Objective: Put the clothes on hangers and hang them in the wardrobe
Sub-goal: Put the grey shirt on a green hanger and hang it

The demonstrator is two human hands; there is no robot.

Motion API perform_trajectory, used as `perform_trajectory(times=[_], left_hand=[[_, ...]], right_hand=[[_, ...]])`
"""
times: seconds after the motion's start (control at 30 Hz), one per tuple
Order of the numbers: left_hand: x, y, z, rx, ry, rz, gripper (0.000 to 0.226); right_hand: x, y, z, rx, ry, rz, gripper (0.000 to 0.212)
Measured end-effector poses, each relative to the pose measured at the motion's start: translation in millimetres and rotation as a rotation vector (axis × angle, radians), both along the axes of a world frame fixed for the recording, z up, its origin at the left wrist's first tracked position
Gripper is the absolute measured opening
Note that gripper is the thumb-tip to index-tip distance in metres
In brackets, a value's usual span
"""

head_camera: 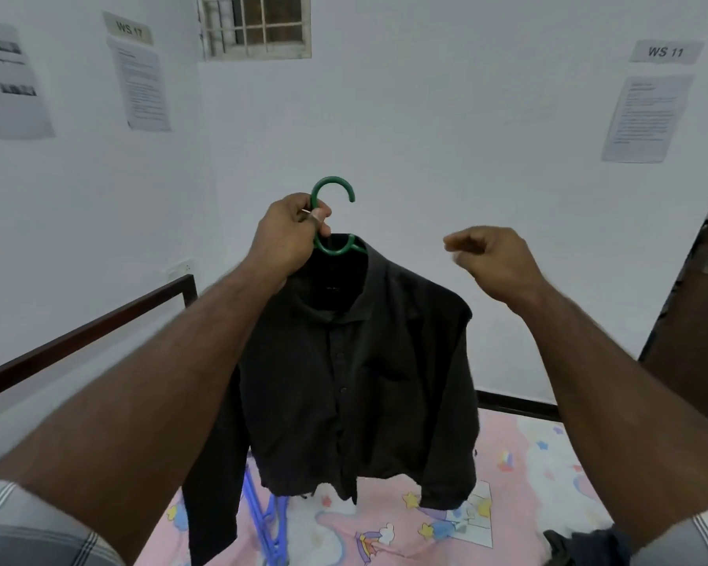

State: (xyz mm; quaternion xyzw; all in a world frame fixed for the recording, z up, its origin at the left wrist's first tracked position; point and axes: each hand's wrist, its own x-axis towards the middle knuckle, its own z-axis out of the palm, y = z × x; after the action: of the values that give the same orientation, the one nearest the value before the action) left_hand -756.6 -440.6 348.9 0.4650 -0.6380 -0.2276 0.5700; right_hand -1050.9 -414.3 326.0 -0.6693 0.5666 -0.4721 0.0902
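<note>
A dark button-up shirt [356, 386] hangs on a green plastic hanger [332, 189], held up in the air over the bed. My left hand [287, 239] grips the hanger's neck just below the hook. My right hand [491, 259] hovers to the right of the shirt's shoulder, fingers loosely curled, holding nothing. The shirt's hem hangs just above the bedsheet. No wardrobe is in sight.
A bed with a pink cartoon-print sheet [520, 484] lies below. Blue hangers [266, 524] lie on it under the shirt, and a dark garment [581, 547] sits at the bottom right. A dark bed rail [82, 332] runs left; a brown door [695, 312] stands right.
</note>
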Motion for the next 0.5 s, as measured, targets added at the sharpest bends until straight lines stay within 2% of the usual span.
perform_trajectory(times=[0.07,0.17,0.23,0.5], left_hand=[[-6.0,3.5,-1.8,0.015,-0.001,-0.032,0.015],[-13.2,9.9,-3.2,0.03,0.004,-0.082,0.014],[-14.2,14.7,-4.1,0.031,0.013,-0.11,0.014],[9.3,25.8,-12.2,0.111,0.084,-0.174,0.013]], right_hand=[[23.2,1.6,6.5,-0.03,-0.017,0.124,0.021],[53.8,1.0,8.8,0.028,0.128,0.236,0.031],[64.9,0.2,7.0,0.074,0.181,0.268,0.026],[86.2,0.4,-8.3,0.147,0.085,0.382,0.021]])
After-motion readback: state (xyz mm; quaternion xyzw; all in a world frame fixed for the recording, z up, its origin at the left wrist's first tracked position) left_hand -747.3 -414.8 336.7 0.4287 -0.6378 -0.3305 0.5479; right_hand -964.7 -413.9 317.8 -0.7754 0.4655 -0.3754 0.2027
